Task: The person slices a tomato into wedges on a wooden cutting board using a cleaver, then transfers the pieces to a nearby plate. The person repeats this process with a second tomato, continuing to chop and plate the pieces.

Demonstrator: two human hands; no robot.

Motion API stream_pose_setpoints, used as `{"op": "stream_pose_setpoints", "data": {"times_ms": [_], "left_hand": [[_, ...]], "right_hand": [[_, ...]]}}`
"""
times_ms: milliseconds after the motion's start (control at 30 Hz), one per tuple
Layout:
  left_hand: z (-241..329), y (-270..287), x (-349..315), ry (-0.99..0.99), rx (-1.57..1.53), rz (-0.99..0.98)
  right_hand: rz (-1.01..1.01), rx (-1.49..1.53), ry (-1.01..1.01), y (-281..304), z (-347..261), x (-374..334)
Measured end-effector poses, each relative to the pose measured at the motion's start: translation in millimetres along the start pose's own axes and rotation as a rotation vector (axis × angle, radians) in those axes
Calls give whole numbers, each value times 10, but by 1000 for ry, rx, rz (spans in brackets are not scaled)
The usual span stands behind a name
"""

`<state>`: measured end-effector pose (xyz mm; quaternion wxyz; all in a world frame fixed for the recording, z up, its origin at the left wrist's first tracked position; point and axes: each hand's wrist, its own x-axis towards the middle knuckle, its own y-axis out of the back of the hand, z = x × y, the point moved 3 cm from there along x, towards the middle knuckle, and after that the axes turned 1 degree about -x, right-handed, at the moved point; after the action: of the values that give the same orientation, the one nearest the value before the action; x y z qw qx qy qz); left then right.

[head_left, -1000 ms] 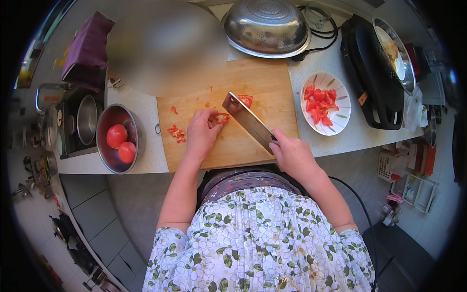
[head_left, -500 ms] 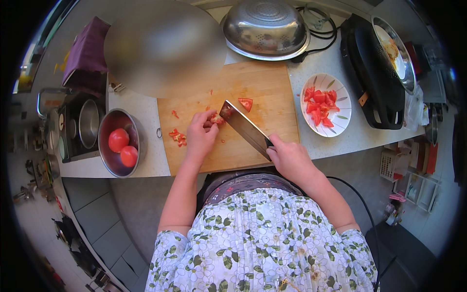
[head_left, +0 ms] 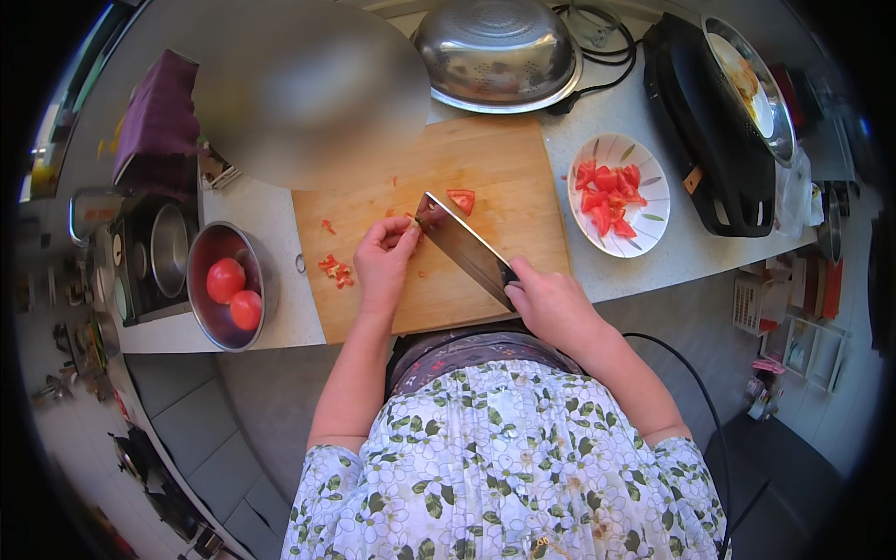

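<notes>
My left hand (head_left: 383,259) is closed in a pinch on a small tomato piece (head_left: 413,219), mostly hidden by the fingertips. Against that piece rests the front end of a broad cleaver (head_left: 467,252), whose dark handle my right hand (head_left: 553,303) grips. Both hands are over a wooden cutting board (head_left: 509,154). Just beyond the blade lies a tomato wedge (head_left: 461,201). Reddish tomato scraps (head_left: 336,271) are heaped left of my left hand, with smaller bits scattered nearby. On the right, a white patterned bowl (head_left: 656,217) holds cut tomato chunks (head_left: 609,196).
Left of the board stands a steel bowl (head_left: 217,329) with whole tomatoes (head_left: 225,280) in it. An upturned steel colander (head_left: 499,51) sits behind the board, beside a coiled black cord (head_left: 607,84). A black appliance (head_left: 705,131) occupies the right end of the counter.
My left fingers have drawn closer together on the tomato piece, and less of it shows. The cleaver stays at the piece. The whole view has shifted slightly.
</notes>
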<state>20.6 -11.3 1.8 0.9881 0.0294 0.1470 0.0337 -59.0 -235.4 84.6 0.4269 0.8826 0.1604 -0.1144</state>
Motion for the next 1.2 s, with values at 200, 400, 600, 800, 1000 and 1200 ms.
{"op": "stream_pose_setpoints", "data": {"times_ms": [200, 400, 600, 800, 1000, 1200], "left_hand": [[-6, -10, 24, -10, 60, 23], [107, -83, -1, -215, 287, 50], [95, -139, 1, -159, 199, 56], [60, -135, 3, -173, 195, 57], [39, -128, 12, -196, 209, 61], [48, -131, 11, -181, 168, 51]], "right_hand": [[76, -8, 14, 24, 30, -81], [127, 5, 25, 11, -7, -108], [133, 7, 46, -46, 57, -112], [119, 10, 53, -24, 22, -139], [79, 0, 41, -14, -9, -90], [8, -2, 30, -12, -82, 33]]}}
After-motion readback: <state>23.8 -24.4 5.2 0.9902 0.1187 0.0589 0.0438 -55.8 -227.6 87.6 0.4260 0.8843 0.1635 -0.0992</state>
